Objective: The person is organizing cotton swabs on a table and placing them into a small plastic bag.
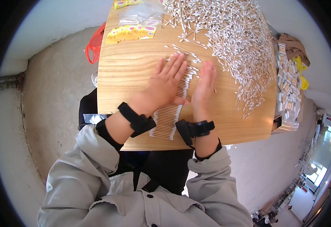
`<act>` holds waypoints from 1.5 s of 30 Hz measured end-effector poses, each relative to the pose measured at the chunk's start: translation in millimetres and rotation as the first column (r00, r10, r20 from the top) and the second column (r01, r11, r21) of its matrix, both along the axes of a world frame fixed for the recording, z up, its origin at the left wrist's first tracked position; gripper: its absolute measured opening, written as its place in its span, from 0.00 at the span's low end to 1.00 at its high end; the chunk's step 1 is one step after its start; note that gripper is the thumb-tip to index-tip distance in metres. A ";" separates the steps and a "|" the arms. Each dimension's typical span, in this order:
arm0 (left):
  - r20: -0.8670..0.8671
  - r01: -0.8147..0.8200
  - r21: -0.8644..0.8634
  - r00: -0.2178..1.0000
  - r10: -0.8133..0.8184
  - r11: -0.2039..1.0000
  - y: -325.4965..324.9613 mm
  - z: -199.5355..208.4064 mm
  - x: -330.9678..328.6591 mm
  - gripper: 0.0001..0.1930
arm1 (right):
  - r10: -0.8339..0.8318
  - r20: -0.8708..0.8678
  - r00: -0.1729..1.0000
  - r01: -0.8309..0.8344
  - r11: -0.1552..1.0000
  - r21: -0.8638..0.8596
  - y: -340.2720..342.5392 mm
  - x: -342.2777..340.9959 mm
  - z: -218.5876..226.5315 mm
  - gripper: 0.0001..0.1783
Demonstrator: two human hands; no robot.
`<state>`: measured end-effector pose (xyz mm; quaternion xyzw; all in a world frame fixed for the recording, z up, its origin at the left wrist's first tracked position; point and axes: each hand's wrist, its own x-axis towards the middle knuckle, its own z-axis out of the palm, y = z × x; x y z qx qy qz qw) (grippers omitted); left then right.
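Observation:
A row of cotton swabs (pixel 165 122) lies side by side on the wooden table (pixel 131 72), running from near the front edge up toward the middle. My left hand (pixel 166 81) rests flat over the upper left part of this row, its fingers stretched out and pointing away from me. On the row's right side my right hand (pixel 205 85) stands on edge, fingers straight, palm toward the swabs. Neither hand holds anything that I can see. A few loose swabs (pixel 190 56) lie beyond my fingertips. Swabs beneath my left palm are hidden.
A big heap of cotton swabs (pixel 241 45) covers the table's far right. At the far left lie yellow printed packets (pixel 131 33) and clear plastic bags (pixel 141 16). A red bag (pixel 94 43) hangs at the left edge. Many small packed boxes (pixel 287 83) fill a container at right.

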<state>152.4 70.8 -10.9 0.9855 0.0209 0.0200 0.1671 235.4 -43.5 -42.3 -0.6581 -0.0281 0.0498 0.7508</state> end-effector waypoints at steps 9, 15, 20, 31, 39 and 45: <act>-0.106 0.001 0.061 0.994 0.006 0.998 -7.7 -3.0 12.1 0.64 | 0.179 0.074 0.981 -0.180 0.984 0.009 6.7 9.3 -1.4 0.27; 0.000 -0.007 0.023 1.000 0.007 1.000 -2.6 -6.5 3.7 0.64 | 0.181 0.017 0.983 -0.181 0.964 0.196 -6.1 13.5 -1.9 0.28; 0.024 0.039 0.027 0.999 -0.040 0.999 6.5 -6.2 -14.6 0.62 | 0.252 0.211 0.945 -0.066 0.775 -0.628 -25.5 -3.1 17.9 0.16; 0.049 0.043 0.019 0.998 -0.044 0.999 5.7 -11.7 -15.5 0.61 | 0.355 0.256 0.899 -0.108 0.746 -0.657 -25.9 -7.3 19.1 0.06; 0.046 0.032 0.029 0.998 -0.034 0.999 4.9 -9.1 -16.0 0.61 | 0.369 0.244 0.897 -0.134 0.752 -0.645 -27.6 -8.6 18.7 0.05; 0.045 0.034 0.044 0.998 -0.036 0.998 5.8 -9.8 -16.0 0.61 | 0.337 0.201 0.920 -0.084 0.670 -0.738 -19.8 -6.1 26.0 0.05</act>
